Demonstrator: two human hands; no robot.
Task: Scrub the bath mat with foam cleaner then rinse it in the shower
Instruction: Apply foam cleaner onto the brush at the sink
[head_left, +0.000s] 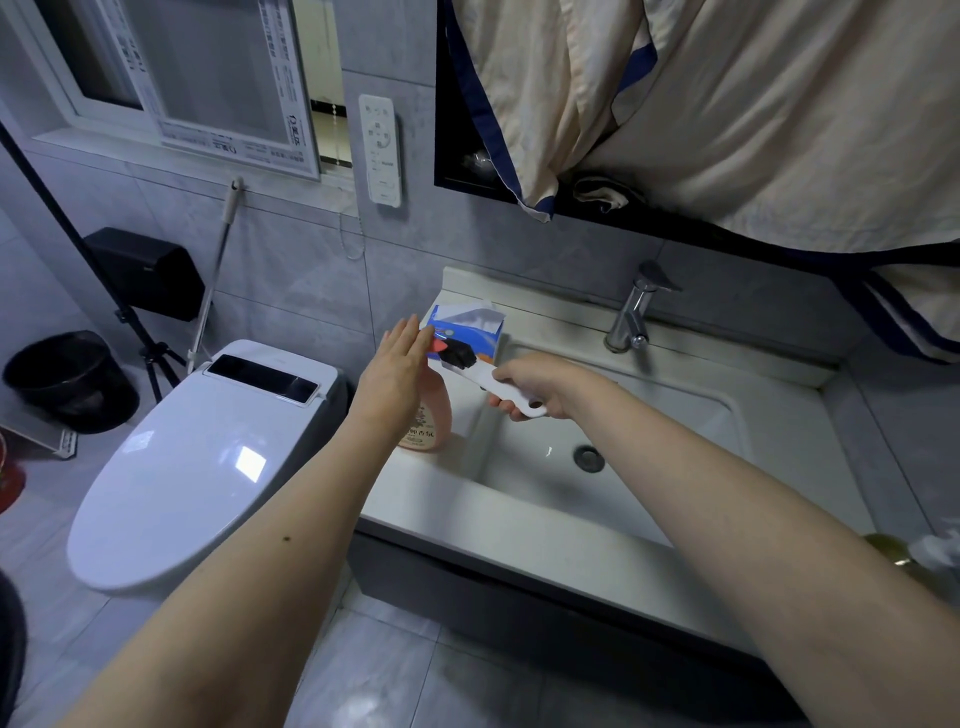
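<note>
Notably absent: the bath mat, which shows nowhere in this view.

Item 1: peach-pink plastic spray bottle with a red trigger head (427, 415), presumably the foam cleaner, upright on the pale vanity desk (415, 499) at the basin's left corner. The left hand (399, 358) sits flat and released against its top, fingers straight, gripping nothing. Risk: a sideways push from that flat palm could tip the bottle into the sink or off the edge toward the toilet.

Item 2: white-handled scrub brush with black bristles (485, 376), handle clenched in the right hand (540, 387), bristle end touching or just beside the trigger. Risk: it may knock the bottle during the pick-up.

Item 3: blue-and-white tissue box (465, 332), directly behind; liable to be soaked by stray spray.

Item 4: white rectangular basin (675, 415), chrome tap (631, 317), closed white toilet (197, 457).
</note>
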